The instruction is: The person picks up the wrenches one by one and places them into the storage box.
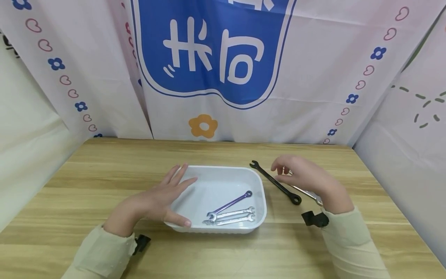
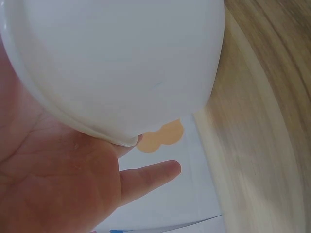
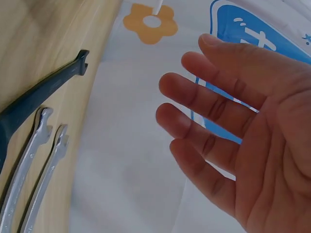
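Note:
My left hand (image 1: 163,199) rests at the left side of a white tray (image 1: 263,197), fingers spread and the thumb over the near rim. In the left wrist view, the palm lies against the tray's rim. Inside the tray are a purple combination wrench (image 1: 230,204) and two silver wrenches (image 1: 232,214). My right hand (image 1: 306,176) hovers right of the tray with loosely bent fingers, holding nothing. Under it, partly hidden, lie silver wrenches (image 1: 308,193); two of them (image 3: 22,170) show in the right wrist view. A black combination wrench (image 1: 277,184) lies between tray and hand.
The wooden table (image 1: 115,166) ends at a white cloth backdrop (image 1: 296,120) with a blue emblem and an orange flower. More cloth (image 1: 404,143) hangs along the right side, and on the left too. Each wrist carries a black strap mount (image 1: 315,219).

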The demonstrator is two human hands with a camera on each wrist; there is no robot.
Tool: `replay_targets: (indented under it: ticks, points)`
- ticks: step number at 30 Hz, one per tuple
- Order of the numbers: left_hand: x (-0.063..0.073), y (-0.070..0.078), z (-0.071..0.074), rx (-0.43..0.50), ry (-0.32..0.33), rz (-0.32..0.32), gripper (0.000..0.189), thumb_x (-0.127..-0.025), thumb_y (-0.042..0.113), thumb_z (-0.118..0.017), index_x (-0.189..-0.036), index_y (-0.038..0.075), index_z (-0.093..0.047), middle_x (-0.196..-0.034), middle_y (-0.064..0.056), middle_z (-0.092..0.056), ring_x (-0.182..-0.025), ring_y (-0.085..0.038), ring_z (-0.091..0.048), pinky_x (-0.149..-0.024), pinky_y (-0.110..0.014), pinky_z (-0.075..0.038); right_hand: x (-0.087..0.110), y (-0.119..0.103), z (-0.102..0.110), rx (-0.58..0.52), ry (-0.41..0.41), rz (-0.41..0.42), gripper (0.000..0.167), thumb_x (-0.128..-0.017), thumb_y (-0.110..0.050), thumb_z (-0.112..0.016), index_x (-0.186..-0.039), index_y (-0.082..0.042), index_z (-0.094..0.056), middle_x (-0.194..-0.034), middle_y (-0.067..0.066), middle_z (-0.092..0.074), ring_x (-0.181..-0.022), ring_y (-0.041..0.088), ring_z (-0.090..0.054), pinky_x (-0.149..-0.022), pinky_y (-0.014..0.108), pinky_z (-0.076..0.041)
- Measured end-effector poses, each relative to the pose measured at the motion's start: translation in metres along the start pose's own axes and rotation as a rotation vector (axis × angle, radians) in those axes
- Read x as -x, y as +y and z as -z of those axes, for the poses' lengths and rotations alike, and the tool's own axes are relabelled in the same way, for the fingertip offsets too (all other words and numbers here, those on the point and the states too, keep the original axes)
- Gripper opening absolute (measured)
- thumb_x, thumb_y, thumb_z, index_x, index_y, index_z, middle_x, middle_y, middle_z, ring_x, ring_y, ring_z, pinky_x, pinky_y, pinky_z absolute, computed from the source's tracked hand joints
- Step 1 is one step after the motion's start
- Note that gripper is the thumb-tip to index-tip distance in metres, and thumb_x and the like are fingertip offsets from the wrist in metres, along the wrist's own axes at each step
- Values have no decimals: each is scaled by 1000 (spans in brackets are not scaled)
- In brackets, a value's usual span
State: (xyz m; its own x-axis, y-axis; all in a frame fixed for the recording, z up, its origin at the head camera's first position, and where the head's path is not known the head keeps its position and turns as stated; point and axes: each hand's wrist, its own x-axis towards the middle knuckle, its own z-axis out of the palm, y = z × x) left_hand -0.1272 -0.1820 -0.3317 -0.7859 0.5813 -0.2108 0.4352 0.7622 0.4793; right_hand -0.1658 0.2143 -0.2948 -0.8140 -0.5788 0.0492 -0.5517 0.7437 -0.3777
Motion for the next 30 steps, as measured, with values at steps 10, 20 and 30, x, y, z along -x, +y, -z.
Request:
replay_targets:
  ticks: [10, 20, 30]
  points:
    - [1, 0, 0, -2, -5, 4, 117, -73, 64, -77, -160, 14, -18, -165, -11, 24, -151, -40, 23, -110, -78, -16, -7, 17, -12, -45, -124, -65, 17, -92, -12, -69, -107, -6, -69, -89, 1, -67, -81, 13, -60, -72, 29, -52]
    - [-1, -2, 0, -14, -10, 17, 119, -71, 66, -77, -160, 15, -18, -165, -10, 25, -151, -39, 23, -110, -77, -17, -11, 27, -24, -43, -185, -179, 21, -91, -11, -70, -110, -3, -68, -88, 2, -64, -80, 14, -57, -74, 31, -50]
    - [-1, -1, 0, -14, -12, 19, 118, -71, 66, -77, -160, 15, -18, -165, -10, 25, -151, -39, 23, -110, -78, -17, -13, 30, -29, -70, -258, -259, 28, -90, -12, -71, -117, -3, -67, -85, 3, -60, -76, 15, -53, -68, 29, -45]
